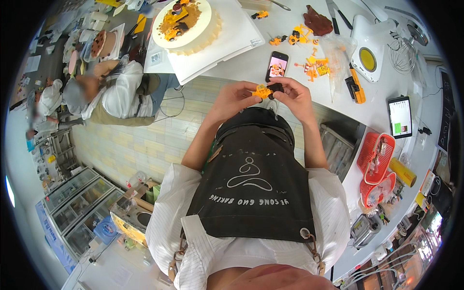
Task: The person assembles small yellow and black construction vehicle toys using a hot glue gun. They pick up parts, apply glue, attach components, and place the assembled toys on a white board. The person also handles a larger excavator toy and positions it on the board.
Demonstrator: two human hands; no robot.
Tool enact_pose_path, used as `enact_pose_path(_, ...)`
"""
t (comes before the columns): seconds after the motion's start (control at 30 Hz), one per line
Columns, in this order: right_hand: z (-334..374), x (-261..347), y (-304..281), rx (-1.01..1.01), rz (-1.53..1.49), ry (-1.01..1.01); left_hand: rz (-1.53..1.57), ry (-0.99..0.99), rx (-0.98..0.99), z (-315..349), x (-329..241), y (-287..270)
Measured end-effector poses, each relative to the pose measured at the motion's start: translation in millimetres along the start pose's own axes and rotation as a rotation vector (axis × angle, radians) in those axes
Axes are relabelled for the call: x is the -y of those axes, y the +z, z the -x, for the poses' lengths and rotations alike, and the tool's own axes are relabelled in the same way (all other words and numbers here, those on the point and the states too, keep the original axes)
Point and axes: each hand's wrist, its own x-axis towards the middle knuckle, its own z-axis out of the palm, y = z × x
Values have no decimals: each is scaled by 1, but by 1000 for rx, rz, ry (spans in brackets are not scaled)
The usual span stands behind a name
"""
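Between my two hands, just off the table's near edge, is a small yellow and black toy construction truck (262,91). My left hand (233,100) pinches its yellow end. The fingers of my right hand (294,98) are closed on its black end. A phone (277,66) showing a picture lies on the table right behind the truck. Farther left, a round cream-coloured cake (203,36) stands on a white board (237,41), topped with brown crumbs and yellow toy vehicles. More yellow toy pieces (300,35) and orange-yellow sign pieces (316,67) lie right of the phone.
A clear plastic bag (340,53), a white kitchen scale (369,54), a whisk (403,54) and a yellow box cutter (356,87) lie to the right. Red baskets (376,157) and a tablet (400,116) are farther right. Another person (121,92) works at the left.
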Motion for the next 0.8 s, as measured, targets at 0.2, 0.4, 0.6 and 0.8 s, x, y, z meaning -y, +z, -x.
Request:
enact_pose_path(0.2, 4, -9, 23, -93, -28, -29, 76, 61, -48, 4, 6, 4)
enact_pose_path(0.4, 2, -12, 32, -68, -142, -67, -244, 205, -250, 19, 3, 10)
enact_pose_path(0.6, 10, -21, 26, -34, -167, -56, -486, 402, -427, 28, -9, 23)
enact_pose_path(0.8, 16, -29, 25, -34, -76, -90, -508, 340, -434, 36, 8, 19)
